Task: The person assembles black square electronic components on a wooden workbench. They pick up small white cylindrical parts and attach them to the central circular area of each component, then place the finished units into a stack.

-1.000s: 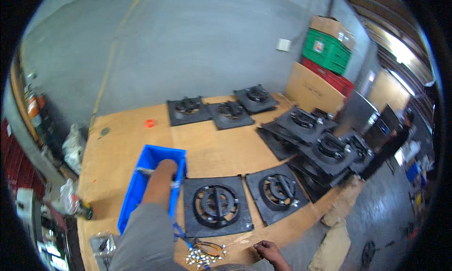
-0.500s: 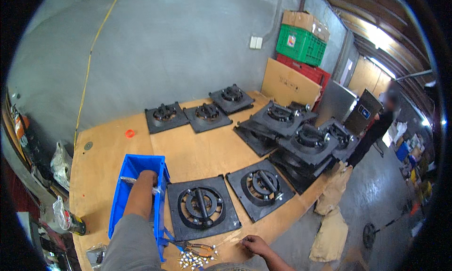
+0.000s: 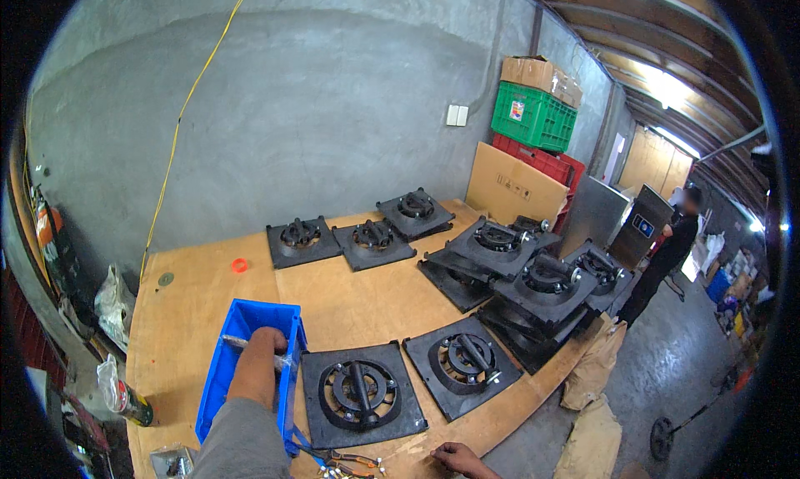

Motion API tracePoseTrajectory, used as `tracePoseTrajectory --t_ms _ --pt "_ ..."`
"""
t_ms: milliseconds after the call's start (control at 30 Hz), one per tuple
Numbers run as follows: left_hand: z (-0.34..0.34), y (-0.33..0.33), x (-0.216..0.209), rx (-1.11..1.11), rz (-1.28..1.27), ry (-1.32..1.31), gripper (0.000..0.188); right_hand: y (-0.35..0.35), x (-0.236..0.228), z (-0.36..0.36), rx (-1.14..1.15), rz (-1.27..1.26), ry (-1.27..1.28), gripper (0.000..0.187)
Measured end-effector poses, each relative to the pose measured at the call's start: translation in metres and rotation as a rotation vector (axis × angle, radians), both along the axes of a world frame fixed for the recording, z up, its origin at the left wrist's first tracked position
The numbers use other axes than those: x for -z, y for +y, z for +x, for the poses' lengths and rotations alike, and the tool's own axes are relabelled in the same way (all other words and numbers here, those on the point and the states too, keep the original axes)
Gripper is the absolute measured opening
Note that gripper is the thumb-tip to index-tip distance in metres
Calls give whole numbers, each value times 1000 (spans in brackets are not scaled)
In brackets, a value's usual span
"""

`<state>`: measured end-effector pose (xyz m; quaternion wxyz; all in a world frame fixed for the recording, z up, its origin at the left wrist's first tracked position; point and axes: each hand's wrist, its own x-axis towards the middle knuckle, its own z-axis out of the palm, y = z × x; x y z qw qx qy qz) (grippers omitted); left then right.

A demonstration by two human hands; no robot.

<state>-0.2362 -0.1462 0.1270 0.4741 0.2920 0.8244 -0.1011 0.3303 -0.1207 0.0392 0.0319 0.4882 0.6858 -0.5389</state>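
My left hand (image 3: 268, 341) reaches down into a blue plastic bin (image 3: 214, 389), next to a plastic bag inside it; its fingers are hidden below the wrist. Low in the view, my right hand (image 3: 455, 457) is closed with curled fingers near the table's front edge. What it holds, if anything, is too small to make out. Between the hands lies a black square burner plate (image 3: 321, 364) with a round ring and a bar across it. Another burner plate (image 3: 427, 354) is to its right. Orange-and-black pliers (image 3: 354, 460) and small white-tipped pieces (image 3: 331, 471) lie by the bin's near corner.
Several more burner plates (image 3: 305, 232) sit along the back of the wooden table (image 3: 192, 312), and a stack of plates (image 3: 546, 284) stands at the right. An orange-red ring (image 3: 240, 265) lies far left. Beyond the table, a person (image 3: 672, 246) holds a dark panel (image 3: 642, 226).
The view has tilted up, so the table sits lower in it and fewer white-tipped pieces show. My left hand stays inside the bin; my right hand remains closed near the front edge.
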Motion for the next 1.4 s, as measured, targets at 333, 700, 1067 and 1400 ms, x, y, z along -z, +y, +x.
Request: tracePoseTrajectory --t_ms 333,700,1067,1400 --pt "-68 12 76 155 -228 39 57 8 20 0 -93 144 -49 41" --pt "-33 8 31 -43 14 381 49 -6 38 14 105 -134 -1 28" --pt "21 -43 -77 -67 999 516 50 -12 -18 -22 55 -106 306 29" --pt "304 -183 -34 -769 1376 -474 30 -50 -149 -101 -118 -569 746 24"
